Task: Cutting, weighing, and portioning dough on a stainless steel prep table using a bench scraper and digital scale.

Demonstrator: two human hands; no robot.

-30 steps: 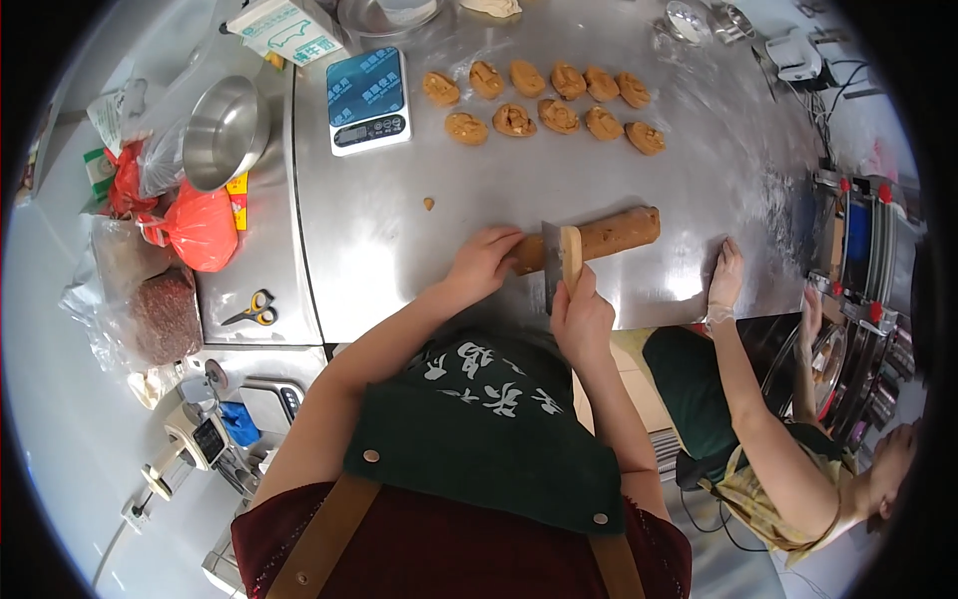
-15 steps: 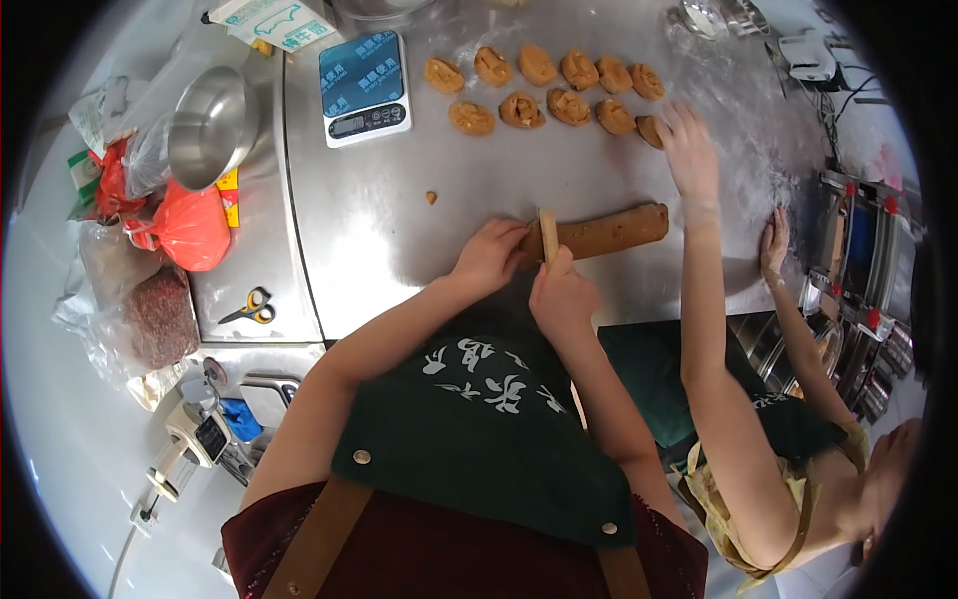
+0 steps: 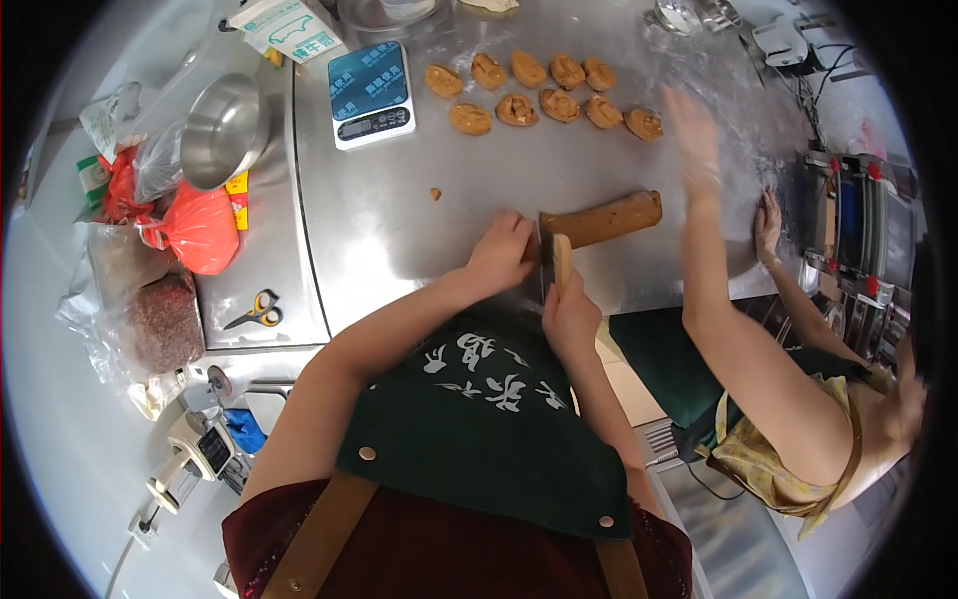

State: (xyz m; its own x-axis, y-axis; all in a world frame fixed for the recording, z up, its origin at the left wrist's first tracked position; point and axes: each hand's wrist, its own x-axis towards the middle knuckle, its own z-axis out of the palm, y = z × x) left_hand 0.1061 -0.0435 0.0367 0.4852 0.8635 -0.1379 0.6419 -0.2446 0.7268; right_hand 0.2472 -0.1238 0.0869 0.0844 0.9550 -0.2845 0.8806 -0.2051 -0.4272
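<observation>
Gripping a flat, wooden-handled metal cutter, the right hand is nearest; left of it curls the left hand, contents hidden. Beyond, a brown cylindrical dough log slants rightward and away across the steel bench.

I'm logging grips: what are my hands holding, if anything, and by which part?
The right hand grips the flat metal-bladed cutter by its pale wooden handle; whether the left hand holds anything cannot be told.
</observation>
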